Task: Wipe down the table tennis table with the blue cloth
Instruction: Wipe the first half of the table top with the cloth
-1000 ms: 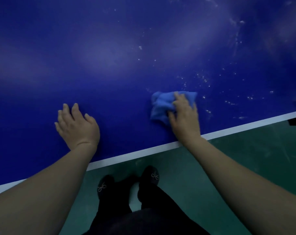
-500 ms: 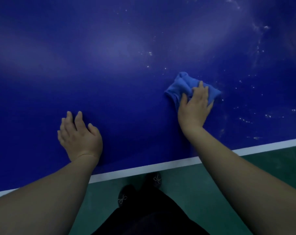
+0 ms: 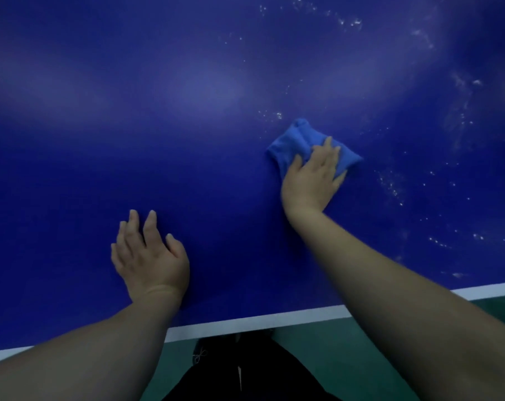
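Note:
The dark blue table tennis table (image 3: 187, 111) fills most of the view, with a white line along its near edge. A bunched blue cloth (image 3: 294, 141) lies on it right of centre. My right hand (image 3: 313, 178) presses flat on the cloth's near part, fingers straight and spread over it. My left hand (image 3: 148, 257) rests flat on the bare tabletop near the front edge, fingers straight, holding nothing. White specks and smears dot the surface to the right of the cloth and beyond it.
The white edge line (image 3: 245, 322) runs across the lower view. Below it is green floor (image 3: 346, 357), with my dark trousers and one shoe (image 3: 200, 354) showing under the table edge.
My right hand has pushed the cloth further from the near edge, deeper onto the table. The view has shifted forward over the table. My left hand stays planted.

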The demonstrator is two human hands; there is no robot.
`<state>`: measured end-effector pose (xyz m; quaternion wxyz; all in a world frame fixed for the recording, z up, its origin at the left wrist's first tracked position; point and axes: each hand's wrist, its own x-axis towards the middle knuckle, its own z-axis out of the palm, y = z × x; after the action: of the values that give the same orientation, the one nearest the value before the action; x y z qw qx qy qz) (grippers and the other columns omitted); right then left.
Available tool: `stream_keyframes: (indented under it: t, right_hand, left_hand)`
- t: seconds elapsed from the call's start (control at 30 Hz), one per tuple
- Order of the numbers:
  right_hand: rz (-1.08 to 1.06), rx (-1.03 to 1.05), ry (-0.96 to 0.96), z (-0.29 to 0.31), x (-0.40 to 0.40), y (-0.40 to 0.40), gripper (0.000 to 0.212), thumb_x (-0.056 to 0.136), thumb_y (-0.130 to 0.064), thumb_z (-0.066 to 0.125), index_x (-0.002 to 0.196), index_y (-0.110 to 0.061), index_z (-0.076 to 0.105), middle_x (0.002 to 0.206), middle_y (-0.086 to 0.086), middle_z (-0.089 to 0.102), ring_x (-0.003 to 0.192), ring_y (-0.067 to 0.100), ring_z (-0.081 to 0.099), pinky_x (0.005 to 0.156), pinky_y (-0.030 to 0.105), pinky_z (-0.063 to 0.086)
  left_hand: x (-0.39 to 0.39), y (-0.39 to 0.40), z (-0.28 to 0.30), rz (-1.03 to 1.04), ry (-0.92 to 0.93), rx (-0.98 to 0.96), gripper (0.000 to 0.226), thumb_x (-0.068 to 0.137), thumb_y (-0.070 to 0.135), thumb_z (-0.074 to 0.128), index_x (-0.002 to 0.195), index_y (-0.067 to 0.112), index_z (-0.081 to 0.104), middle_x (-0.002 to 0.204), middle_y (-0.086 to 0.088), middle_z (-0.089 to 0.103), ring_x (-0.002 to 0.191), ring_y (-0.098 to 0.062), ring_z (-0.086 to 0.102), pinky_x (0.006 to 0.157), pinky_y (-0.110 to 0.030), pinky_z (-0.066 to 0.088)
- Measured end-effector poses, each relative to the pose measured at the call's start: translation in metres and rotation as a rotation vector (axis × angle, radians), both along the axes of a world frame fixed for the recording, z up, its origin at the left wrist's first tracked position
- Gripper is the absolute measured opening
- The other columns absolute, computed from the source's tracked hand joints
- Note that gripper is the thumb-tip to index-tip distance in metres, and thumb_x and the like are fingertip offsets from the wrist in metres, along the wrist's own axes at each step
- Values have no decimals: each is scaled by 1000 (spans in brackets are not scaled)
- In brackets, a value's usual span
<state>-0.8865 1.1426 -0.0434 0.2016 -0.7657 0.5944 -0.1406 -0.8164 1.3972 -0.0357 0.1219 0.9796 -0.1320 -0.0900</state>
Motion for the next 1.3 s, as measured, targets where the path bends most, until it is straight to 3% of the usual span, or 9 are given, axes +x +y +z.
stream_keyframes:
  t: [0.17,0.23,0.33,0.4,0.6,0.67,0.83,1.07,1.3]
  right_hand:
    - [793,-69,30,1,44,-4,31,97,-32,47,124,-17,50,158,-2,24,147,17,14,118,49,10]
    - [612,-81,99,3,54,-41,40,98,-33,44,135,-16,44,159,-2,21,148,17,13,117,46,7]
    - [20,-24,32,1,48,-69,38,100,-33,41,135,-17,44,160,-1,20,148,18,9,118,48,4]
    - [-112,-7,23,1,55,-45,38,100,-31,41,134,-17,44,160,1,18,149,19,8,118,50,3]
    - [790,-89,103,2,101,-32,34,99,-31,43,130,-17,45,159,-2,20,148,17,11,118,47,8]
    - [634,-93,157,5,104,-74,41,100,-31,40,138,-15,41,159,-1,21,147,17,14,117,46,10]
    - [-235,-8,40,4,61,-97,44,100,-33,38,140,-15,40,160,1,19,148,20,9,118,51,5]
    - [662,-126,120,0,74,-46,36,98,-29,44,131,-14,46,158,0,23,147,18,15,117,46,9]
    - [-159,-34,36,4,-9,-76,41,100,-30,40,136,-11,43,159,4,21,148,22,10,119,52,4]
  left_hand:
    - [1,0,-1,3,12,16,53,95,27,42,147,18,33,160,-8,18,148,-26,11,120,-51,8]
    - [1,0,-2,1,14,16,53,95,27,42,147,18,32,160,-7,17,148,-26,11,120,-50,8]
    - [1,-1,-2,1,12,15,53,95,27,42,147,18,32,160,-7,17,148,-26,11,121,-49,6]
    - [1,-1,-2,6,15,13,54,95,26,43,147,18,33,160,-7,17,148,-26,11,120,-49,6]
    - [0,0,-5,16,11,3,53,94,26,45,146,18,34,160,-7,19,148,-25,11,120,-49,6]
    - [0,1,-6,14,0,0,53,94,26,45,146,18,34,159,-7,19,148,-25,12,120,-50,7]
    - [1,1,-6,8,12,7,54,94,28,43,147,20,32,160,-6,18,148,-25,11,120,-48,5]
    - [0,1,-6,14,6,4,53,95,26,45,146,19,35,159,-7,21,148,-25,12,120,-48,5]
    - [0,1,-5,2,13,15,54,95,27,44,147,18,33,160,-7,20,148,-25,11,121,-49,6]
